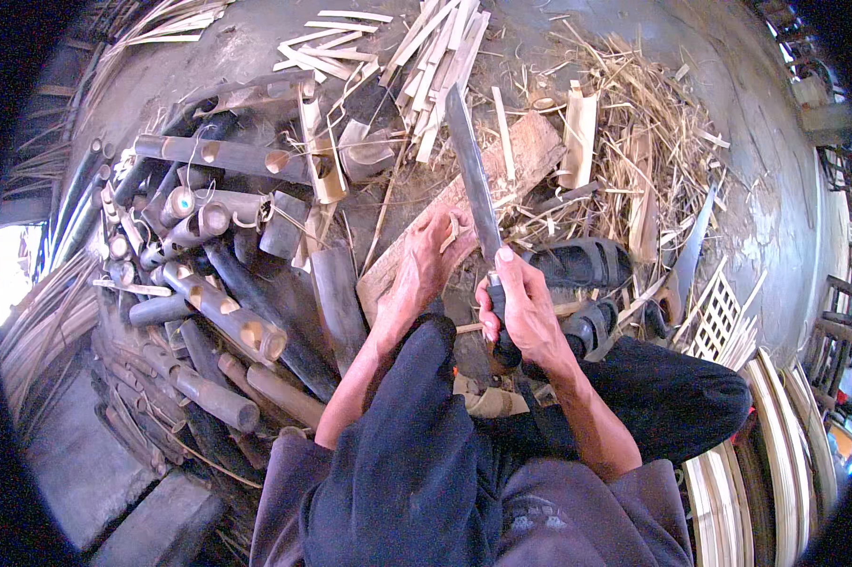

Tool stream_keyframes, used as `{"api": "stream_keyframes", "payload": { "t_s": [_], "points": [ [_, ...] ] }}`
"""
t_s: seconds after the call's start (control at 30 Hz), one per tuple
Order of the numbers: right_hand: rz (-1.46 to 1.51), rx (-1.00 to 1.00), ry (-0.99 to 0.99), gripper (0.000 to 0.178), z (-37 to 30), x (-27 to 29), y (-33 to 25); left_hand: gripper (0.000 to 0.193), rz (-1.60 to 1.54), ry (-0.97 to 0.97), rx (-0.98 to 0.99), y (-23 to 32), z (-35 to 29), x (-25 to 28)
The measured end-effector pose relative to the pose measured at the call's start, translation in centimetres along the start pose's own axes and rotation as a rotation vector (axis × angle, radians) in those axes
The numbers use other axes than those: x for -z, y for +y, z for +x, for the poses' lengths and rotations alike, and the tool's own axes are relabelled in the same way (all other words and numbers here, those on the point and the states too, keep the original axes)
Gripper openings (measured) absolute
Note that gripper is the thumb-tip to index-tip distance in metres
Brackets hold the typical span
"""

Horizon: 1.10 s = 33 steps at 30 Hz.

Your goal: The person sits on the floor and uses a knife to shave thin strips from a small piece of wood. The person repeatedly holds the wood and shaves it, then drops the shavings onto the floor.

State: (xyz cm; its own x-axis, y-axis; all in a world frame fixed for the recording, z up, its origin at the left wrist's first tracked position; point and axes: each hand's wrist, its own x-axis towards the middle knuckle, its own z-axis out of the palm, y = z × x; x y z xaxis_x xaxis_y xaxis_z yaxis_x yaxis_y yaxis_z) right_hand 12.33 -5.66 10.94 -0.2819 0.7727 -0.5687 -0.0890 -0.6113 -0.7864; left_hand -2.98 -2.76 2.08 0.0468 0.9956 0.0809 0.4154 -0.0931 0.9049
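Observation:
In my right hand [523,307] I grip the black handle of a long machete [475,170], its straight grey blade pointing up and away over a thick wooden block [530,151]. My left hand [428,250] rests at the block, left of the blade, with its fingers curled in. A small pale bamboo piece [452,231] shows at those fingers, though they hide most of it. One narrow bamboo strip [503,132] lies across the far part of the block.
Cut bamboo tubes [228,321] are heaped on the left. Split pale slats [435,66] lie ahead, beside a pile of shavings [624,123]. Black sandals [582,262] and a handsaw [698,241] are to the right. Long bamboo strips [785,454] stand at the lower right, near a woven lattice [717,317].

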Motion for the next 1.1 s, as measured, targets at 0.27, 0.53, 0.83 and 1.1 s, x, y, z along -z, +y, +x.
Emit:
{"api": "stream_keyframes", "payload": {
  "t_s": [0.27,0.53,0.83,1.1],
  "points": [
    [-0.005,-0.026,-0.002,0.051,-0.1,-0.2,0.2,0.029,-0.043,-0.014,-0.073,3.1,-0.8,1.1],
    [-0.021,-0.011,0.015,0.051,-0.4,0.0,0.1,0.031,-0.070,-0.043,-0.173,2.4,-0.2,0.6],
    [-0.056,-0.011,0.008,0.053,-0.6,-0.1,-0.1,0.032,-0.111,-0.085,-0.078,1.2,-0.5,0.0],
    [-0.019,-0.046,0.045,0.050,-0.9,-0.3,-0.1,0.034,-0.126,-0.070,-0.106,2.1,-0.7,0.2]
  ]
}}
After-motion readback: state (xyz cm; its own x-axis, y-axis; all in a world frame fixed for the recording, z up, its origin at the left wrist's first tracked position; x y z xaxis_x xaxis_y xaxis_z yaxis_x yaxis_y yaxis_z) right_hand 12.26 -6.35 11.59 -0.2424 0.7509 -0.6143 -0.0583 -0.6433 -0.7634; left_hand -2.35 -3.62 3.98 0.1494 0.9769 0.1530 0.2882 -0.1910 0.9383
